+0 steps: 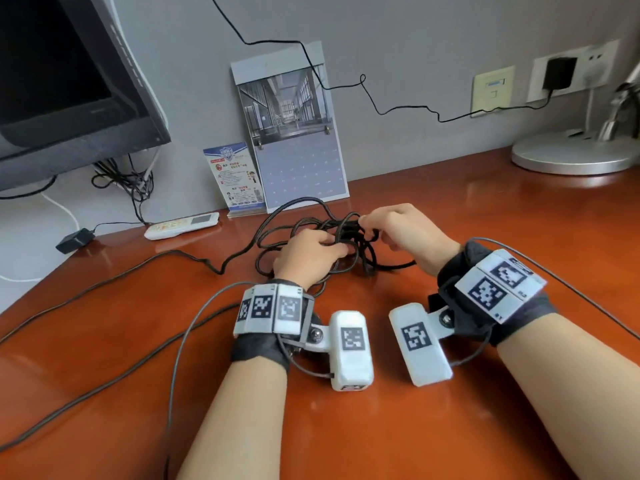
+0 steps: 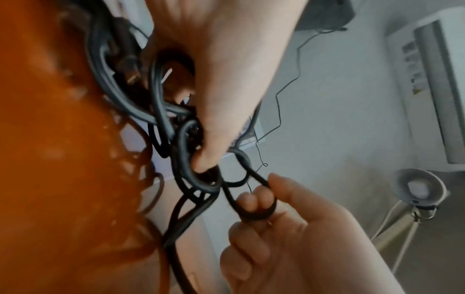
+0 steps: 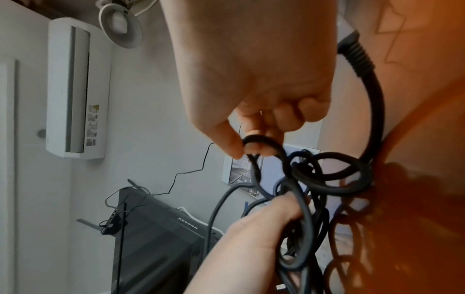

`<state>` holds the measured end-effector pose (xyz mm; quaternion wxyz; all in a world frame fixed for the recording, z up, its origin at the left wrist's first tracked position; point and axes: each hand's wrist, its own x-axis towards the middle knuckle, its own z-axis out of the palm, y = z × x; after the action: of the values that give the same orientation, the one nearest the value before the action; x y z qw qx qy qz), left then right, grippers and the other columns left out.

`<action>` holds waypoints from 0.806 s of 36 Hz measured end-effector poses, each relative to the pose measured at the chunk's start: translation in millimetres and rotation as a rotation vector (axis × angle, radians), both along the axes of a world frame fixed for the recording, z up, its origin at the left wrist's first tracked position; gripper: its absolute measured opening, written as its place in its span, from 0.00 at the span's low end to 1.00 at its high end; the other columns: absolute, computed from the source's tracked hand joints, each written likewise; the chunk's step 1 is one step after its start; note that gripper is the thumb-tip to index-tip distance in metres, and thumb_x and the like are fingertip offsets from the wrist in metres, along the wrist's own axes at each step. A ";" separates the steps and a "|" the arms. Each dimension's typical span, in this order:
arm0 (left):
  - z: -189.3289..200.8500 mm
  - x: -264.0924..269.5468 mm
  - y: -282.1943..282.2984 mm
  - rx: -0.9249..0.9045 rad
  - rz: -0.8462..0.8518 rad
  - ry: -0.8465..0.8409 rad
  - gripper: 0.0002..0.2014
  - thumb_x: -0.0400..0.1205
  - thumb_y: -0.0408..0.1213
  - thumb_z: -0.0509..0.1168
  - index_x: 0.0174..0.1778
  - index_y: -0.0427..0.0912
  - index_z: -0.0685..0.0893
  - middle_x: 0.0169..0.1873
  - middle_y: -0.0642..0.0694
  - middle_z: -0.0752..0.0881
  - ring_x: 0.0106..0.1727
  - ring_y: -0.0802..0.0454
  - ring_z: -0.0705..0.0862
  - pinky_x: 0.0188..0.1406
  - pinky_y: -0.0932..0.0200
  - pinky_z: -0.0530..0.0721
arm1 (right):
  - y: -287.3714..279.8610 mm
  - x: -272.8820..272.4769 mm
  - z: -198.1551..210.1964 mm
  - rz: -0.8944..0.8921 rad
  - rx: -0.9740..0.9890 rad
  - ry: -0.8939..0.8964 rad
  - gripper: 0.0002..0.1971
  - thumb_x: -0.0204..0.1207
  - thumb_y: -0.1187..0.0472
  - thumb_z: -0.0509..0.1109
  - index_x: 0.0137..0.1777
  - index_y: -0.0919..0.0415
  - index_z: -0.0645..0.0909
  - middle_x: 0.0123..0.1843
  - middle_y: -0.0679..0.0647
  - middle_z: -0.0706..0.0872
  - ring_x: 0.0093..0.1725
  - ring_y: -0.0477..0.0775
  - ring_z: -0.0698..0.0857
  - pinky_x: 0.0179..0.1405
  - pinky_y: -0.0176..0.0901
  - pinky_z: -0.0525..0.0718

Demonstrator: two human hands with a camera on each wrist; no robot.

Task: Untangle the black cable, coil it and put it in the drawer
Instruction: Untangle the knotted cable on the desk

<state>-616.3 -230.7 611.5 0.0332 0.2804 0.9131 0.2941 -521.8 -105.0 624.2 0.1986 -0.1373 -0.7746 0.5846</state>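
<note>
The black cable (image 1: 304, 230) lies in a tangled heap on the reddish wooden desk (image 1: 450, 220), in front of the calendar. My left hand (image 1: 330, 247) grips the middle of the tangle, its fingers curled into the strands (image 2: 186, 159). My right hand (image 1: 372, 227) is just to its right and pinches one small loop of the cable (image 3: 261, 142) between thumb and fingers. That loop wraps round the right fingers (image 2: 254, 202). A cable end with a ribbed strain relief (image 3: 354, 53) shows beside the right hand. No drawer is in view.
A monitor (image 1: 69, 81) stands at the back left, with a white remote (image 1: 181, 225) and a black adapter (image 1: 74, 240) near it. A leaflet (image 1: 235, 178) and calendar (image 1: 294, 133) lean on the wall. A lamp base (image 1: 571, 154) sits back right. Grey wrist-camera wires (image 1: 104, 386) cross the near desk.
</note>
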 end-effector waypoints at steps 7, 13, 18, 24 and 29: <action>-11.5 -0.1 -1.1 0.237 -0.055 -0.066 0.04 0.71 0.42 0.76 0.39 0.47 0.92 0.22 0.52 0.83 0.23 0.59 0.76 0.27 0.61 0.70 | -3.3 -13.2 -2.7 -0.129 0.317 -0.173 0.21 0.79 0.53 0.63 0.26 0.62 0.77 0.20 0.48 0.70 0.20 0.46 0.68 0.21 0.36 0.64; -20.9 -2.4 -0.6 0.314 -0.013 -0.069 0.09 0.68 0.42 0.77 0.24 0.47 0.87 0.14 0.56 0.75 0.21 0.58 0.71 0.26 0.61 0.67 | -11.1 -8.1 1.6 -0.055 0.515 -0.248 0.21 0.84 0.48 0.58 0.45 0.63 0.85 0.31 0.55 0.78 0.31 0.52 0.76 0.28 0.41 0.69; -23.1 -6.8 -3.1 0.364 0.064 -0.058 0.09 0.67 0.42 0.78 0.23 0.47 0.87 0.17 0.55 0.78 0.26 0.56 0.75 0.31 0.59 0.71 | -15.2 -4.7 -0.1 0.055 0.415 -0.216 0.13 0.83 0.62 0.61 0.58 0.55 0.87 0.55 0.60 0.89 0.57 0.61 0.84 0.56 0.45 0.78; -18.6 -8.6 -6.7 0.407 0.150 -0.094 0.01 0.69 0.40 0.76 0.34 0.49 0.91 0.28 0.53 0.86 0.38 0.54 0.83 0.36 0.62 0.78 | -7.0 -6.5 -2.5 0.044 0.184 -0.104 0.15 0.78 0.71 0.60 0.40 0.61 0.87 0.40 0.58 0.91 0.47 0.44 0.80 0.45 0.26 0.70; -17.8 -20.7 -14.8 0.441 0.251 -0.131 0.13 0.69 0.39 0.76 0.20 0.46 0.83 0.18 0.53 0.78 0.29 0.52 0.78 0.27 0.63 0.69 | -6.1 -7.3 1.9 0.125 -0.117 0.052 0.15 0.78 0.70 0.54 0.30 0.62 0.73 0.25 0.54 0.79 0.28 0.49 0.77 0.42 0.37 0.76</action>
<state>-637.0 -245.4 593.7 -0.0065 0.1460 0.8505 0.5053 -529.1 -111.1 626.2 0.1734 -0.0847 -0.7406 0.6436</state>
